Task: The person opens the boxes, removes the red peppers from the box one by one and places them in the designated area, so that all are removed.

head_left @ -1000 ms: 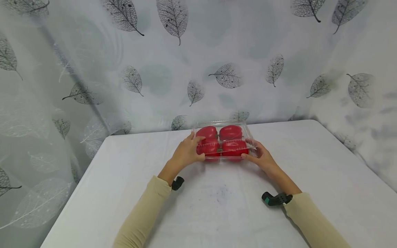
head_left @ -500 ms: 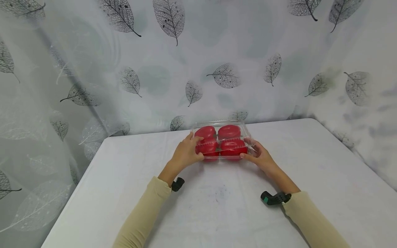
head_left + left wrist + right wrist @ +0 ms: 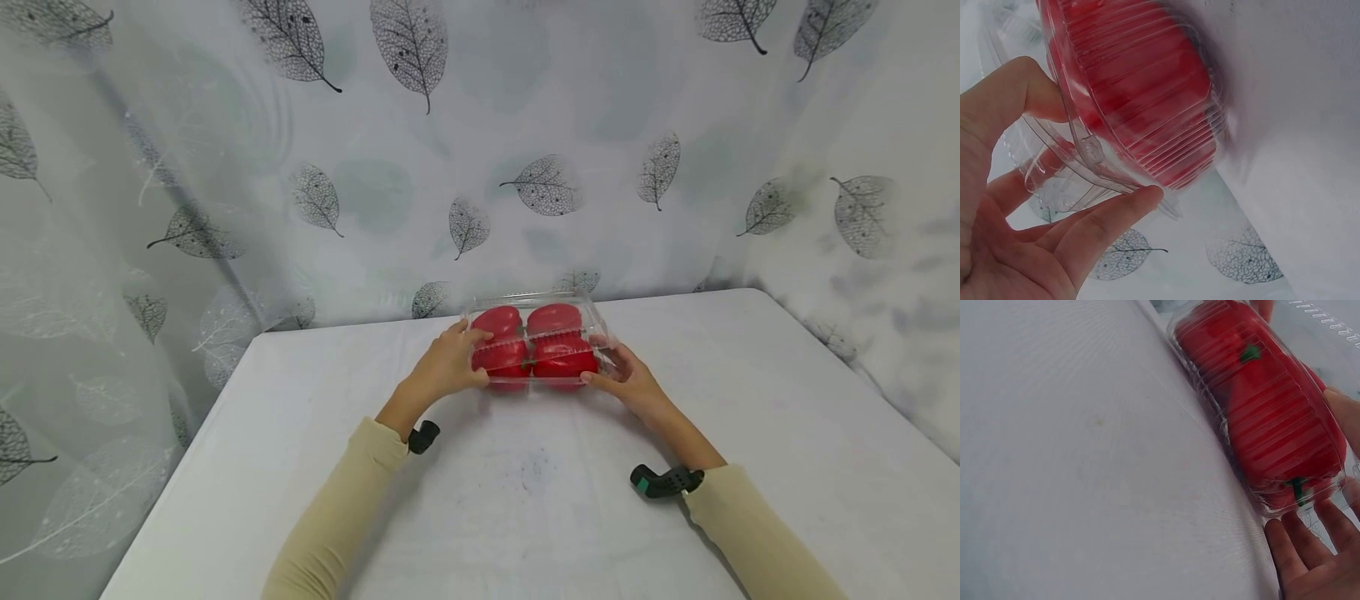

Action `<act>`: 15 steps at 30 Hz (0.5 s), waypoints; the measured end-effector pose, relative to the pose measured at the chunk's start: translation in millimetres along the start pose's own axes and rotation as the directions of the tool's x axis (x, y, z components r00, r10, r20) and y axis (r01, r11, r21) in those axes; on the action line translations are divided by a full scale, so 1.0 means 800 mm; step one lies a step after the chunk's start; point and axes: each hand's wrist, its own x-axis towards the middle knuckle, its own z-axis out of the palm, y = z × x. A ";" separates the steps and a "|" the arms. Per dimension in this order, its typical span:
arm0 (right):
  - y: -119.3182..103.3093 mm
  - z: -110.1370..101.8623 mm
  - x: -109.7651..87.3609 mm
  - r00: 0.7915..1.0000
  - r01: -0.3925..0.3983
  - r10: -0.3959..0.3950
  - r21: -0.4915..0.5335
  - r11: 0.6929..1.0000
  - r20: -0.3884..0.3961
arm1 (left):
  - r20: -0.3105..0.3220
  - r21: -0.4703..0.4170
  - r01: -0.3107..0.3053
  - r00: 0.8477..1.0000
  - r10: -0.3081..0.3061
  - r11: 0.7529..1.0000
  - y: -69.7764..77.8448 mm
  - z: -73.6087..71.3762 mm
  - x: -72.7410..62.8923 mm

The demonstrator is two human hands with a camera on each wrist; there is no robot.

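Observation:
A clear plastic clamshell box point(image 3: 540, 382) holding several red peppers point(image 3: 566, 357) sits near the table's far edge, its lid point(image 3: 525, 297) over the peppers. At the box's left side my left hand point(image 3: 450, 367) pinches the rims; in the left wrist view, its thumb point(image 3: 1047, 100) and fingertips point(image 3: 1147, 199) meet the clear edges, which stand slightly apart at this side. On the right side my right hand point(image 3: 633, 385) grips the box. The right wrist view shows its fingers point(image 3: 1300, 540) against the ribbed end wall and green pepper stems point(image 3: 1250, 353) through the plastic.
A white cloth covers the table point(image 3: 540, 500), with its far edge just behind the box. Beyond hangs a pale curtain point(image 3: 480, 150) with a leaf print. Dark bands point(image 3: 667, 482) sit on both wrists.
My left wrist has shifted a little to the left, and lid glare over the far right pepper has grown. Both hands keep their hold, and the box stays in place.

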 end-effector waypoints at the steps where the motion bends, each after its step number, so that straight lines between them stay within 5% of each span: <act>1: 0.000 0.000 0.000 1.000 0.003 -0.003 0.001 1.000 0.000 | 0.005 -0.001 0.000 1.000 0.000 1.000 0.000 -0.001 0.000; 15: -0.002 0.000 -0.001 0.999 -0.042 0.041 -0.042 0.998 -0.017 | 0.053 -0.013 -0.024 0.998 0.025 1.000 -0.006 -0.012 0.004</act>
